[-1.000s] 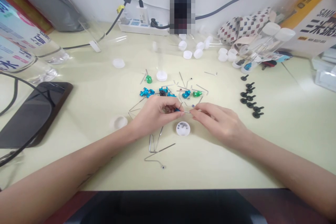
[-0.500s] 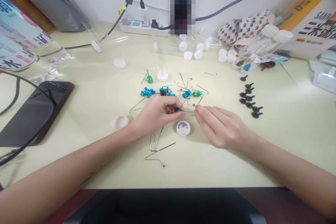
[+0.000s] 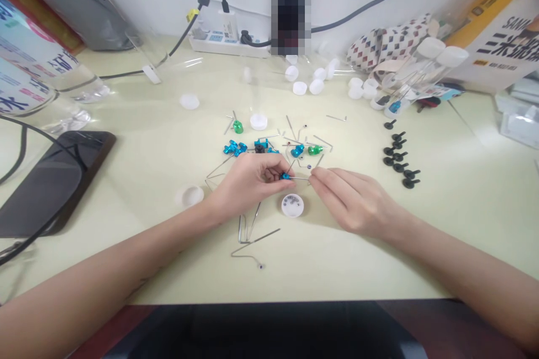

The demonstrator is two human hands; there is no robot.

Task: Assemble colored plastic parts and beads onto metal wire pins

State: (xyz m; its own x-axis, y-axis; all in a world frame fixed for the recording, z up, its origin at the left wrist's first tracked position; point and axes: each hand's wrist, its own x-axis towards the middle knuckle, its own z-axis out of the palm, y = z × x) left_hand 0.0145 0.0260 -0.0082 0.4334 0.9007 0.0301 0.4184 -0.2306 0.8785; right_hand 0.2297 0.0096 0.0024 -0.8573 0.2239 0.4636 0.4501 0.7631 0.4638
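Between its thumb and fingers, my left hand (image 3: 256,182) pinches a small blue metal part (image 3: 285,176). From that part a thin metal rod (image 3: 300,178) runs right to the fingertips of my right hand (image 3: 351,199), which are closed on its end. Just below sits a white cap (image 3: 292,206) holding several tiny pieces. Behind the hands lie more blue parts (image 3: 234,148), a black part (image 3: 260,148), a green part (image 3: 315,150) and another green part (image 3: 238,127), among bent metal rods.
Several black screws (image 3: 400,156) lie at the right. Bent rods (image 3: 252,241) rest near the front edge. A phone (image 3: 59,179) and water bottles (image 3: 37,67) stand left; white caps (image 3: 300,88), clear tubes (image 3: 415,76) and a power strip (image 3: 227,44) are at the back.
The whole view has shifted slightly, moving the scene a little to the left. Both hands keep nearly the same pose, and the blue part shows a bit more between my left fingers.
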